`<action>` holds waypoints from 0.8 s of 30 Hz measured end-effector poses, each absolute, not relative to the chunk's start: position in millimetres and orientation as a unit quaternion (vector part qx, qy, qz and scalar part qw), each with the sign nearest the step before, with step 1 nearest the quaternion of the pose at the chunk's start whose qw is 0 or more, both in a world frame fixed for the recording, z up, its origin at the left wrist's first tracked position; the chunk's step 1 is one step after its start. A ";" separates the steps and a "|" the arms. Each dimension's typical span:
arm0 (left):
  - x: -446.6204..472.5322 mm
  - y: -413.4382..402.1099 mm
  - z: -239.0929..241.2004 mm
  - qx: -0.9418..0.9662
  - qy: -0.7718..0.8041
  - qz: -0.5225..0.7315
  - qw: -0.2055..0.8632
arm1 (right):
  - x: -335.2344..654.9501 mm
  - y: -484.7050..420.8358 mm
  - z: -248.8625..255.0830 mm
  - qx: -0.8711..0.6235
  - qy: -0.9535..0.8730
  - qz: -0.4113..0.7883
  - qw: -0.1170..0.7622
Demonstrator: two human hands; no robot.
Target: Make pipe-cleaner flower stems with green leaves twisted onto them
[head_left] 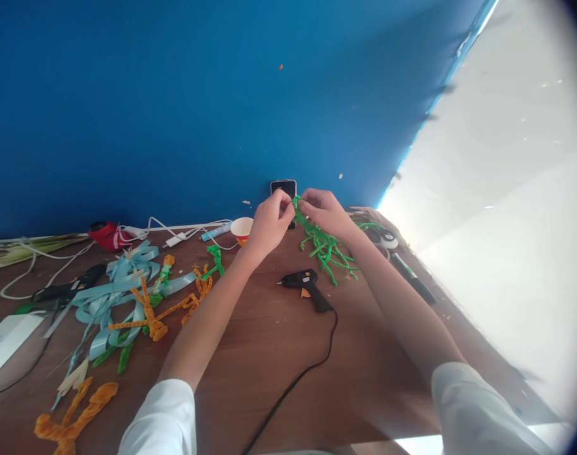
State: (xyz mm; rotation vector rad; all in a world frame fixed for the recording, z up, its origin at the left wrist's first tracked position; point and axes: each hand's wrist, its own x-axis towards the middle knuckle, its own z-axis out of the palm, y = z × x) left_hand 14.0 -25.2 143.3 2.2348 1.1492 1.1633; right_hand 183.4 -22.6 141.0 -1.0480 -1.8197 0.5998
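Note:
Both my hands are raised over the back of the brown table, close together. My left hand (271,220) is closed in a pinch at the left side of a small twisted green pipe cleaner (296,201). From the other side, my right hand (327,213) pinches the same piece between thumb and fingers. Its exact shape is partly hidden by my fingertips. Below my right hand lies a tangle of green pipe cleaners (330,251). A black glue gun (307,284) rests on the table between my forearms, its nozzle pointing left.
A phone (283,186) leans against the blue wall behind my hands. Left of them stand a paper cup (241,229) and a small green figure (215,259). Light blue ribbon (98,303) and orange twisted pieces (153,322) cover the left side. The glue gun's cord (297,379) runs toward the front edge.

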 end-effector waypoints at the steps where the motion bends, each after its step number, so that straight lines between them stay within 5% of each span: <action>1: 13.8 -25.7 143.8 0.791 0.405 0.413 0.201 | 182.5 -22.8 141.0 -0.425 -0.739 0.244 0.463; 24: 20.9 -34.7 141.3 0.765 0.449 0.460 0.048 | 168.8 -34.7 145.2 -0.425 -0.762 0.092 0.480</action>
